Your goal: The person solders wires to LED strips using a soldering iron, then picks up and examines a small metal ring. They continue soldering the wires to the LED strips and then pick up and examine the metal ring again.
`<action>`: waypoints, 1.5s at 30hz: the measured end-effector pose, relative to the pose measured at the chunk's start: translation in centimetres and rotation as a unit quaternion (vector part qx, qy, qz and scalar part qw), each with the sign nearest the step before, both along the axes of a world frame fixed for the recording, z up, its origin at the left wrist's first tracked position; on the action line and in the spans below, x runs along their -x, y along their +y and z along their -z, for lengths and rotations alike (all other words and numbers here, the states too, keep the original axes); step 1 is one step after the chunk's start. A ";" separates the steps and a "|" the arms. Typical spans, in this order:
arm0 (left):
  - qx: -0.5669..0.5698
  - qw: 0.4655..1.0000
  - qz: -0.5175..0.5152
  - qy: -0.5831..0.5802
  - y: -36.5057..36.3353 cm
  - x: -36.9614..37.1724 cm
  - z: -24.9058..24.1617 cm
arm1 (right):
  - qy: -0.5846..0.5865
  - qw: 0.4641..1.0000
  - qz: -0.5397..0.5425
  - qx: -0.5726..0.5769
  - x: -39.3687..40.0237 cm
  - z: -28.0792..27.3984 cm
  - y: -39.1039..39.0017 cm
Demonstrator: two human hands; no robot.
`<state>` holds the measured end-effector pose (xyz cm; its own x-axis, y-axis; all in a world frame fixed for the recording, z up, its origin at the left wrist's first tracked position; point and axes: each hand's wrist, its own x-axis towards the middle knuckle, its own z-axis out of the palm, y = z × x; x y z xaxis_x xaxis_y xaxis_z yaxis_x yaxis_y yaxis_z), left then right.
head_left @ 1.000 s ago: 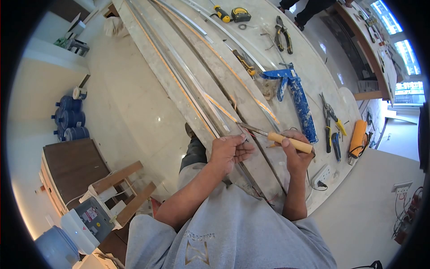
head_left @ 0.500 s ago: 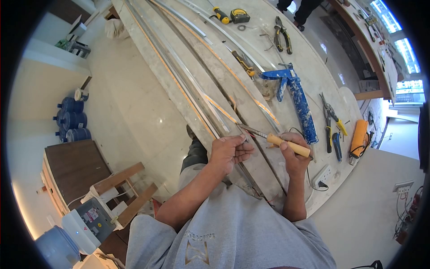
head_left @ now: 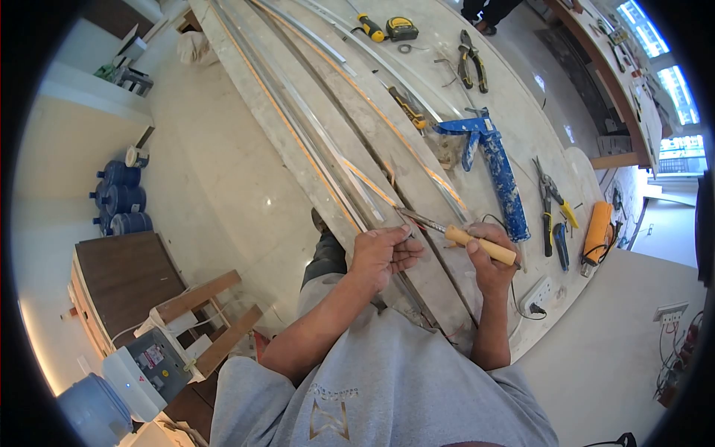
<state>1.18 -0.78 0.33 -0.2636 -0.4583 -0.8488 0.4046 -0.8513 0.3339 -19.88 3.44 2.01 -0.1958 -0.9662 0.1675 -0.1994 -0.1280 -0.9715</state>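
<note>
My right hand is wrapped round the wooden handle of a soldering iron. The iron's metal tip points left and meets the end of an orange-lit LED strip above the table. My left hand is just below that end, thumb and forefinger pinched on something too small to make out, with thin red wires close by. Long metal profiles with more orange strip run away up the table. A blue caulking gun lies beyond my right hand.
On the table are pliers, snips, a tape measure, a yellow-black knife, a power strip and an orange heat gun. A person's legs show at the top. Water bottles stand left.
The view has shifted very slightly. Both hands and the iron keep nearly the same positions; the person's feet at the top have moved a little.
</note>
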 end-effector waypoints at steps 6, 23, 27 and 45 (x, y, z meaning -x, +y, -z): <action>0.004 1.000 -0.001 0.001 0.1 0.0 0.2 | -0.013 1.000 -0.003 -0.009 0.1 0.0 0.1; -0.013 1.000 -0.002 0.001 -0.2 0.0 0.0 | -0.050 0.998 0.018 -0.018 0.5 1.2 0.5; -0.024 1.000 0.004 -0.006 -0.3 0.1 0.1 | -0.134 0.989 0.061 -0.010 0.3 1.3 0.5; -0.020 1.000 0.007 -0.003 -0.3 0.0 -0.1 | -0.025 1.000 0.006 0.002 0.7 1.4 0.4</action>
<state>1.20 -1.10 0.43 -0.2640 -0.4211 -0.8677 0.3908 -0.8692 0.3029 -20.60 3.84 0.66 -0.2150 -0.9632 0.1614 -0.1514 -0.1304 -0.9798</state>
